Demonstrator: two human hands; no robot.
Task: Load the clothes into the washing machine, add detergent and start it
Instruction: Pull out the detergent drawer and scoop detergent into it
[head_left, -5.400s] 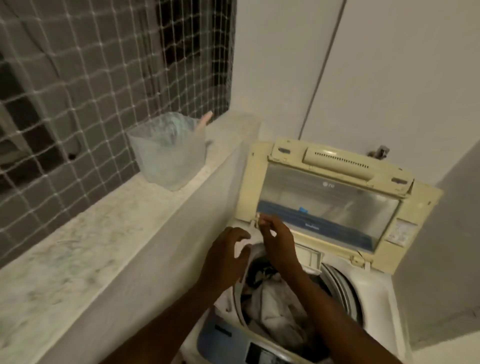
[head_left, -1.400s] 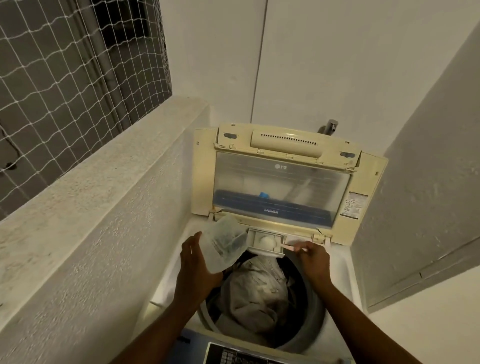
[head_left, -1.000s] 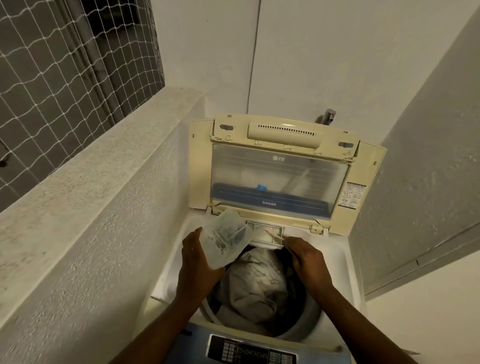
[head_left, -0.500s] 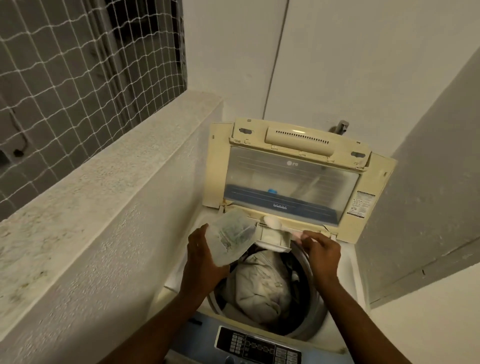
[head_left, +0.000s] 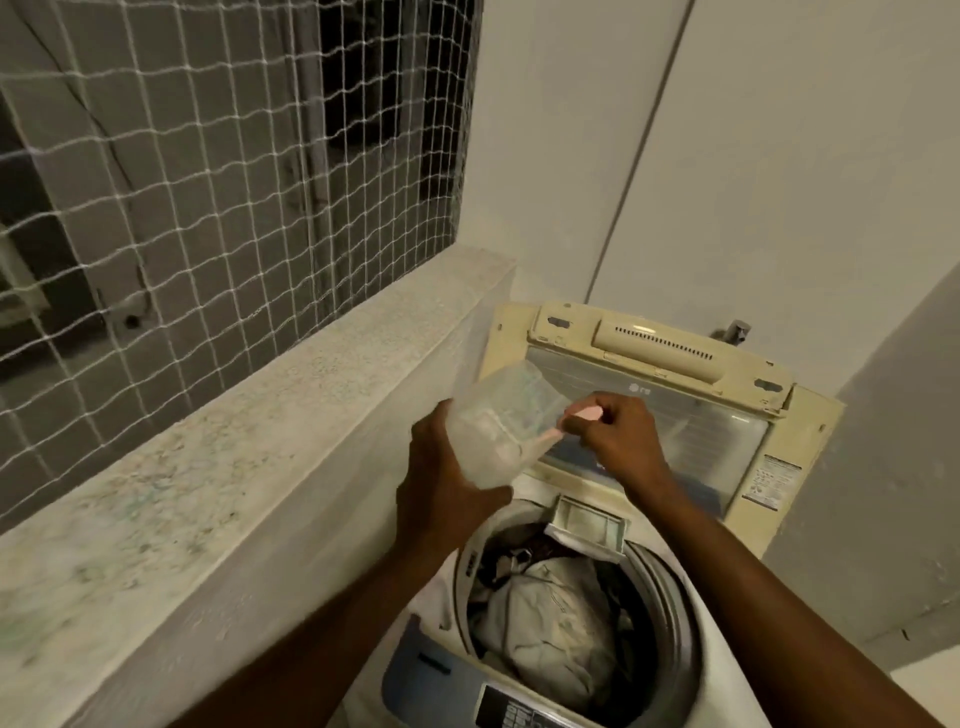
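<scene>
A top-loading washing machine (head_left: 722, 670) stands open, its cream lid (head_left: 654, 343) raised against the wall. Pale and dark clothes (head_left: 550, 618) fill the drum. A small detergent drawer (head_left: 589, 522) is pulled out at the drum's back rim. My left hand (head_left: 441, 493) holds a clear plastic detergent container (head_left: 498, 421) tilted above the machine's left side. My right hand (head_left: 618, 436) pinches a pink scoop (head_left: 571, 423) whose end reaches into the container's mouth.
A speckled stone ledge (head_left: 260, 441) runs along the left, with a white net (head_left: 208, 171) over the window above it. The blue control panel (head_left: 467, 691) lies at the machine's near edge. A tap (head_left: 735, 330) sits behind the lid. A grey wall closes the right side.
Both hands have risen from the drawer to in front of the lid. My right hand has brought the pink scoop from the drawer back to the container's mouth. The view swung left.
</scene>
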